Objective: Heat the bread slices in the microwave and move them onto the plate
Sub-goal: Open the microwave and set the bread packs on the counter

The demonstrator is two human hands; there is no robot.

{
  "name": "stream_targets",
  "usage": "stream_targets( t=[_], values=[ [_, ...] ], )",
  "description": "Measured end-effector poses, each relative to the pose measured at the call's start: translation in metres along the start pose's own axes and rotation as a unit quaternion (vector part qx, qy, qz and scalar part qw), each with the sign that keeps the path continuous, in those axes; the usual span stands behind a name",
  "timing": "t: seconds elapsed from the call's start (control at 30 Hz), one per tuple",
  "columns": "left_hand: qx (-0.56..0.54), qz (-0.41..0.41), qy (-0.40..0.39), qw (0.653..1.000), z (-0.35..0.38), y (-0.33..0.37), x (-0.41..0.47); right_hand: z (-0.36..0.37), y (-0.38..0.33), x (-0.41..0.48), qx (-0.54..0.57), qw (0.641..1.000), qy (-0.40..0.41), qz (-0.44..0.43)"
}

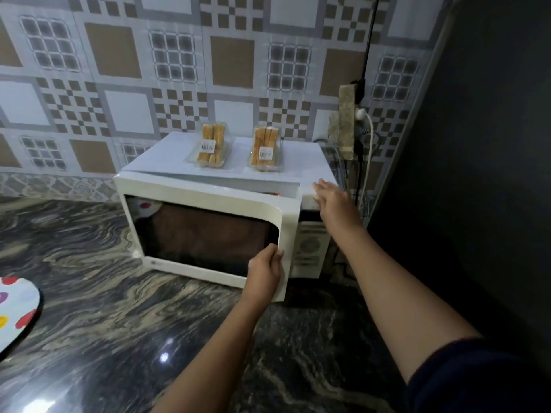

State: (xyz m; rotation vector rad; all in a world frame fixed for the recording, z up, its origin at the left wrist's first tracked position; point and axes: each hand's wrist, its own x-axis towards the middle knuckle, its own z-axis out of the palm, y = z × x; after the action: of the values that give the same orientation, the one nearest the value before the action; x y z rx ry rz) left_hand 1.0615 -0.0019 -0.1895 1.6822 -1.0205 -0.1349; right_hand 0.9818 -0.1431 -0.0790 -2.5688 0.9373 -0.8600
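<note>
Tabletop (119,338): dark marble; we see the spotted plate (15,308) at its left edge.
Microwave (226,186): door (208,204) slightly ajar.
Bread packs (208,146): two, on the microwave's top, unheated.
Left hand (265,269): our grip pinches the door edge.
Right hand (331,198): fingers spread, holding nothing, against the top corner.
Risk: pulling hard could shift the microwave and slide the packs off.

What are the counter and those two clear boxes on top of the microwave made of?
The counter looks like polished stone, perhaps granite or marble: dark wavy veining and a bright glint of reflected light. The two boxes on the microwave seem to be thin clear plastic, since the bread sticks show through and a paper label sits on each.
</note>
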Motion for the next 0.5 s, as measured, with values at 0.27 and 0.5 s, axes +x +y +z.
stream_targets(
  t=[0.27,0.5],
  values=[
    [0.015,-0.033,-0.061,0.997,-0.035,0.005,-0.041,-0.009,-0.023,-0.024,-0.040,0.996,-0.047,0.068],
    [-0.027,-0.058,-0.071,0.995,-0.074,0.008,-0.088,-0.016,-0.071,-0.097,0.088,0.988,-0.103,0.080]
  ],
)
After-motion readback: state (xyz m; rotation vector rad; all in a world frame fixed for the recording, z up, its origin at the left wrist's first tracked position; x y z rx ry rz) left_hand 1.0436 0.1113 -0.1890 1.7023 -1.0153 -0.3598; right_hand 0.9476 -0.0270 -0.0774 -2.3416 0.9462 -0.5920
